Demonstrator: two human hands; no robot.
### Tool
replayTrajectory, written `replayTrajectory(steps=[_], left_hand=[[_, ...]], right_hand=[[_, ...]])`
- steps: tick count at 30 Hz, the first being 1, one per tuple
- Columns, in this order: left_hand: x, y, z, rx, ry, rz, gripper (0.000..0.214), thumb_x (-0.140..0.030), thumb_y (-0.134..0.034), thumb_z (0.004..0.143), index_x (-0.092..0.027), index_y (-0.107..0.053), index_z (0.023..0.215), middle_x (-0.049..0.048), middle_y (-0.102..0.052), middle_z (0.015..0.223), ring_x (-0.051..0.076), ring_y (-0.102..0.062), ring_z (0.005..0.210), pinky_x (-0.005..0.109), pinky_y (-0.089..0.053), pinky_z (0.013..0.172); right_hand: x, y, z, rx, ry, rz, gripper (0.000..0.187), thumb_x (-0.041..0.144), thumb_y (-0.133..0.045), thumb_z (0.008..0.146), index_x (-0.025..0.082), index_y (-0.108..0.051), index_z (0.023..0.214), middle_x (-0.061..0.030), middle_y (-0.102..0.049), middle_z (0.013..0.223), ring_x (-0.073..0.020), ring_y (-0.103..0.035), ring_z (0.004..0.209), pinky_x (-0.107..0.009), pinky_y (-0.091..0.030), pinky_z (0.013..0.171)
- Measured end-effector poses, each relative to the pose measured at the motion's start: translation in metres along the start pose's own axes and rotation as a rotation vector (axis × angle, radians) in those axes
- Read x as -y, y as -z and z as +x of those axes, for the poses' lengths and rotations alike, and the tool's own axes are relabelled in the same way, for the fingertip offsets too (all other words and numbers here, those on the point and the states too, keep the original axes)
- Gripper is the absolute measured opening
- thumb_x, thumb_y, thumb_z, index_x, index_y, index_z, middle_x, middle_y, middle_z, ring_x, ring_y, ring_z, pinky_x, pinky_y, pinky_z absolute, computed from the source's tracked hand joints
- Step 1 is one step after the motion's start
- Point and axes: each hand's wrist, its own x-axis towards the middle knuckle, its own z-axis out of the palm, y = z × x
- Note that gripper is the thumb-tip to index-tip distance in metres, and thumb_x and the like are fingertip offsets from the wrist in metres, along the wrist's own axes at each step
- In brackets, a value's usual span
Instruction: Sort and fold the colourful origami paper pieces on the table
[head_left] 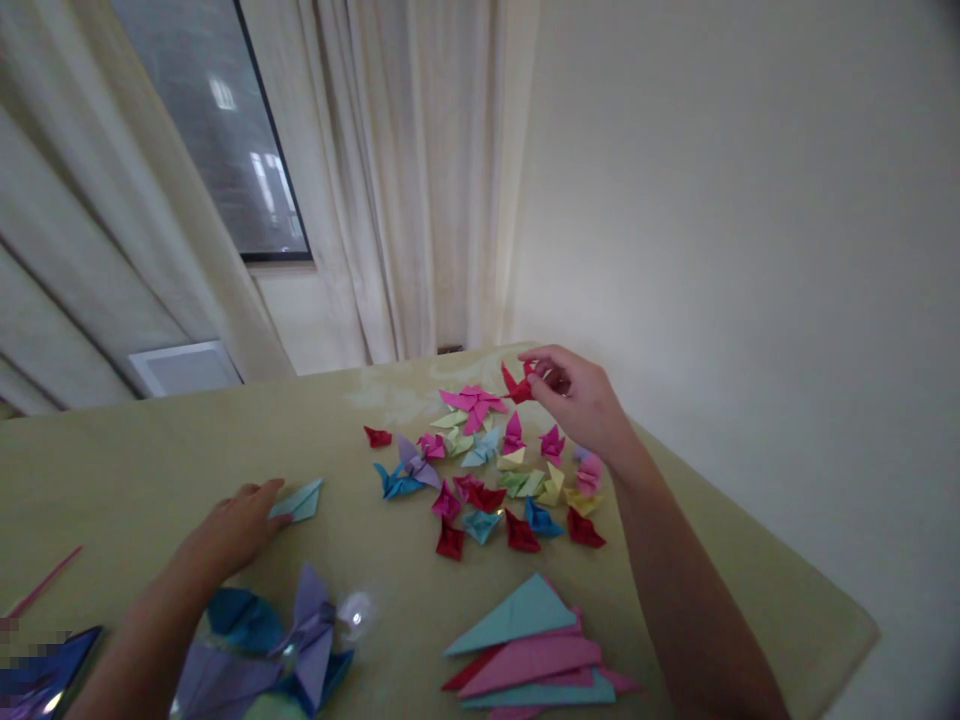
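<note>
Between the thumb and fingers of my right hand [574, 390] is a red origami crane [517, 384], held at the far side of the table. My left hand [244, 525] rests low at the left, its fingers and thumb closed on a light blue folded paper piece [302, 502]. Near my right hand lies a pink paper flower [474, 404]. Several small origami pieces in red, pink, blue, yellow and green spread over the middle, among them a purple one [418, 462] and a dark red one [522, 532].
A stack of folded paper planes [534, 655] lies at the front. Large purple and blue folded papers [309, 630] sit beside my left forearm, near a clear shiny round item [356, 612]. A pink stick [46, 582] and a dark phone-like device [71, 660] are at left. Wall and curtains border the table.
</note>
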Motion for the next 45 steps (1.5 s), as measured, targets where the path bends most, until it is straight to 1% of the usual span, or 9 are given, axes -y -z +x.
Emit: replayTrajectory(steps=[4,9,14,22,28,32,35,38,45], left_hand=[[0.01,-0.002,0.007,0.08,-0.025,-0.004,0.058,-0.046,-0.048,0.08,-0.011,-0.07,0.12,0.0285,-0.075,0.119,0.041,-0.074,0.112,0.049,-0.055,0.101],[-0.004,0.011,0.003,0.113,-0.038,-0.079,0.039,-0.048,-0.053,0.074,-0.022,-0.07,0.098,0.0192,-0.081,0.11,0.04,-0.074,0.11,0.047,-0.057,0.096],[-0.022,0.03,-0.005,0.073,-0.118,-0.173,0.031,-0.043,-0.052,0.079,-0.022,-0.069,0.093,0.0155,-0.082,0.109,0.037,-0.074,0.11,0.045,-0.054,0.099],[-0.089,0.074,-0.037,-0.026,-0.235,-0.66,0.046,-0.069,-0.05,0.093,-0.024,-0.058,0.089,0.0009,-0.069,0.075,0.02,-0.066,0.06,0.031,-0.054,0.057],[-0.139,0.088,-0.062,-0.062,-0.33,-0.73,0.047,-0.066,-0.061,0.092,-0.024,-0.059,0.113,0.0027,-0.072,0.089,0.021,-0.068,0.075,0.03,-0.056,0.063],[-0.159,0.091,-0.075,-0.095,-0.377,-0.642,0.05,-0.061,-0.071,0.088,-0.023,-0.061,0.119,0.0021,-0.074,0.094,0.023,-0.069,0.078,0.032,-0.057,0.07],[-0.175,0.092,-0.086,-0.083,-0.446,-0.669,0.038,-0.054,-0.064,0.095,-0.022,-0.065,0.117,0.0013,-0.075,0.091,0.021,-0.068,0.073,0.03,-0.055,0.067],[-0.187,0.092,-0.096,-0.056,-0.516,-0.718,0.032,-0.048,-0.061,0.099,-0.024,-0.065,0.119,0.0013,-0.077,0.097,0.021,-0.071,0.08,0.029,-0.056,0.072],[-0.185,0.092,-0.098,-0.058,-0.525,-0.667,0.04,-0.046,-0.058,0.102,-0.026,-0.051,0.136,-0.0018,-0.074,0.092,0.018,-0.067,0.072,0.027,-0.049,0.066]], right_hand=[[-0.039,0.021,0.006,-0.053,-0.151,-0.384,0.018,0.019,-0.064,0.09,0.02,-0.069,0.108,-0.0022,-0.072,0.084,-0.0181,-0.066,0.073,-0.028,-0.047,0.069],[-0.08,0.009,0.005,0.173,-0.407,-0.803,0.015,0.022,-0.06,0.098,0.022,-0.068,0.112,-0.0096,-0.077,0.104,-0.025,-0.071,0.092,-0.03,-0.045,0.072],[-0.107,-0.009,0.001,0.25,-0.543,-0.861,0.015,0.019,-0.061,0.098,0.021,-0.072,0.108,-0.0122,-0.078,0.104,-0.0269,-0.073,0.1,-0.03,-0.049,0.078],[-0.12,-0.012,-0.006,0.254,-0.706,-0.881,0.024,0.017,-0.063,0.095,0.016,-0.077,0.113,-0.0187,-0.077,0.114,-0.032,-0.075,0.106,-0.033,-0.054,0.081],[-0.093,-0.002,0.003,0.178,-0.696,-0.882,0.03,0.036,-0.061,0.101,0.016,-0.076,0.117,-0.0206,-0.075,0.117,-0.0347,-0.073,0.109,-0.038,-0.055,0.084],[-0.047,0.001,0.011,0.115,-0.388,-0.569,0.023,0.037,-0.063,0.102,0.017,-0.076,0.103,-0.0108,-0.078,0.1,-0.0247,-0.073,0.091,-0.033,-0.053,0.081],[0.001,-0.015,0.001,0.299,-0.08,-0.025,0.027,0.041,-0.065,0.103,0.018,-0.075,0.095,-0.0034,-0.075,0.085,-0.0178,-0.068,0.077,-0.027,-0.051,0.071],[0.042,-0.04,-0.017,0.516,0.032,0.324,0.033,0.045,-0.075,0.098,0.02,-0.072,0.119,-0.002,-0.075,0.094,-0.017,-0.069,0.082,-0.026,-0.053,0.072],[0.065,-0.051,-0.032,0.531,0.095,0.317,0.042,0.019,-0.063,0.101,0.026,-0.057,0.142,0.0047,-0.066,0.083,-0.0132,-0.061,0.07,-0.024,-0.048,0.066]])
